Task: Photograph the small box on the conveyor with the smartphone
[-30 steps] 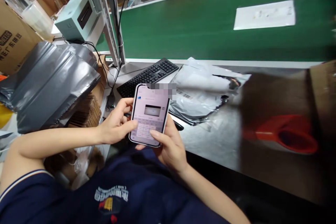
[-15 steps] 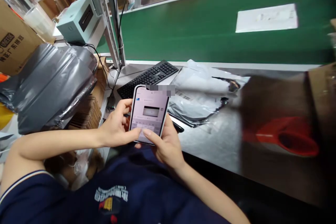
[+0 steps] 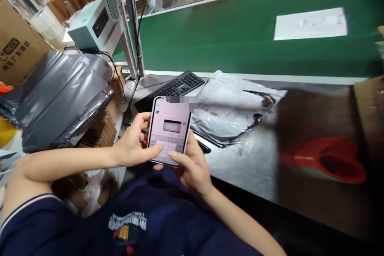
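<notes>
Both my hands hold a white-edged phone (image 3: pixel 170 128) upright in front of my chest, its screen lit with a keypad. My left hand (image 3: pixel 133 142) wraps the phone's left edge, thumb resting on the lower screen. My right hand (image 3: pixel 192 168) cups it from below and the right, thumb on the bottom of the screen. Behind the phone lie a black keyboard (image 3: pixel 171 88) and clear plastic bags (image 3: pixel 231 108) on the grey worktable (image 3: pixel 255 160).
A green conveyor belt (image 3: pixel 210 36) carries a white parcel (image 3: pixel 310 24) at the back right. Grey poly mailers (image 3: pixel 57 96) pile up at left above stacked cardboard (image 3: pixel 100 132). A label printer (image 3: pixel 90 28) sits on the shelf. A red tape dispenser (image 3: pixel 333 160) lies at right.
Both thumbs have shifted a little on the lower screen. The white parcel on the belt has drifted slightly right. The phone stays in the same grip.
</notes>
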